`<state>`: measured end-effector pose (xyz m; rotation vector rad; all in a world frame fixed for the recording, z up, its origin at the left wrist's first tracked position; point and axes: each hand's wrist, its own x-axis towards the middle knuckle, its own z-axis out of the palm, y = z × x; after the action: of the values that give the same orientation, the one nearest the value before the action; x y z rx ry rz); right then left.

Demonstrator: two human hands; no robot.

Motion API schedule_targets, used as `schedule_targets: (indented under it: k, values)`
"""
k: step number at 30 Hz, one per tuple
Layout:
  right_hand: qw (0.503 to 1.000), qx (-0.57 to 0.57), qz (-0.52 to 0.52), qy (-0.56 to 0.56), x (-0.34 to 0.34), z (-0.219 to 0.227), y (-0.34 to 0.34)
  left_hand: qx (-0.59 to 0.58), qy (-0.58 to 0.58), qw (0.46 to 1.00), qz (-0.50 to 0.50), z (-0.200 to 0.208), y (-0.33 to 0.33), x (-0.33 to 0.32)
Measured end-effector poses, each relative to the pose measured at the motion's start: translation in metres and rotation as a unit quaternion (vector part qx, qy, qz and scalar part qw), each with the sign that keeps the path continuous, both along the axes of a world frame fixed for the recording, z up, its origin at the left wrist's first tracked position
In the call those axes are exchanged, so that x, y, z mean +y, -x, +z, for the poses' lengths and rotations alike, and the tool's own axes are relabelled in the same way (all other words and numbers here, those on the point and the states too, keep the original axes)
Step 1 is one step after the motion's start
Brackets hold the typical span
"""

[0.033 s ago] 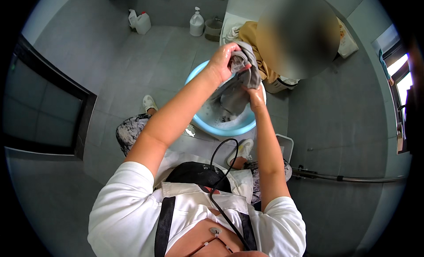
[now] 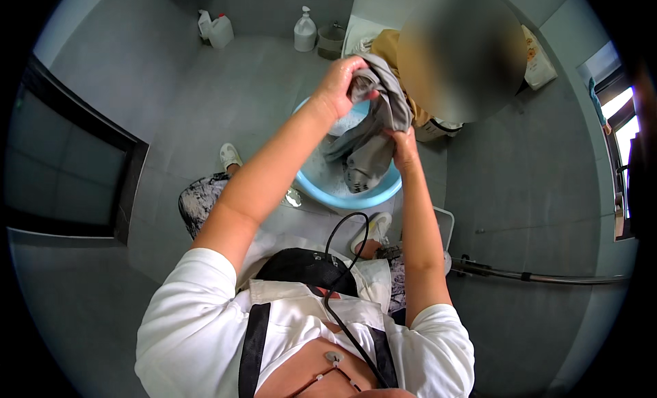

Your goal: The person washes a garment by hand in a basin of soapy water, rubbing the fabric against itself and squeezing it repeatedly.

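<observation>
A wet grey garment (image 2: 370, 146) hangs in folds over a light-blue basin (image 2: 350, 201). My left hand (image 2: 341, 84) grips the upper bunched part, its thumb against the cloth. Lower down on the garment's right side, my right hand (image 2: 405, 149) is closed on the fabric. The garment's lower end, with small dark marks along it, hangs at the near side of the basin, over soapy water (image 2: 316, 169). I cannot tell whether that end touches the water. Both hands look wet.
A pump bottle (image 2: 305, 32) and a grey bucket (image 2: 331, 41) stand by the far wall, with white jugs (image 2: 220, 32) to their left. Tan cloth (image 2: 387, 49) lies beyond the basin, partly behind a blurred round patch. A metal rail (image 2: 547, 278) runs along the right.
The garment is drawn up and its lower part hangs more spread out. My left hand has moved slightly up and left, my right slightly rightward. Both still hold the cloth.
</observation>
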<state>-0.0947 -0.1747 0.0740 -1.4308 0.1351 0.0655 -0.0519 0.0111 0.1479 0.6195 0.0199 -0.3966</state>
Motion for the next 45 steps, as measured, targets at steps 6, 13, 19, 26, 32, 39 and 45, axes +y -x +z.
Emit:
schedule_targets:
  k: [6, 13, 19, 26, 32, 39, 45]
  values:
    - [0.992, 0.045, 0.103, 0.057, -0.007, 0.015, 0.012, 0.123, -0.167, 0.978, 0.006, -0.066, -0.010, 0.036]
    - [0.978, 0.108, 0.021, 0.179, -0.030, -0.061, -0.020, 0.270, -0.044, 0.962, 0.010, -0.168, -0.008, 0.017]
    - [0.760, 0.115, 0.097, 0.632, 0.013, -0.060, -0.018, 0.258, -0.145, 0.955, 0.000, -0.219, -0.010, -0.014]
    - [0.667, 0.196, 0.251, 0.674, 0.024, -0.123, -0.040, 0.305, -0.199, 0.930, -0.043, -0.314, -0.016, -0.031]
    - [0.734, 0.139, 0.241, 0.620, -0.016, -0.215, -0.038, 0.312, -0.144, 0.936, 0.077, -0.292, -0.004, -0.028]
    - [0.902, 0.074, 0.066, 0.421, 0.001, -0.107, -0.046, 0.284, 0.054, 0.957, -0.013, -0.204, -0.005, -0.033]
    - [0.924, -0.149, 0.136, 0.326, 0.025, -0.046, -0.003, 0.215, 0.131, 0.967, -0.032, -0.178, -0.004, -0.046]
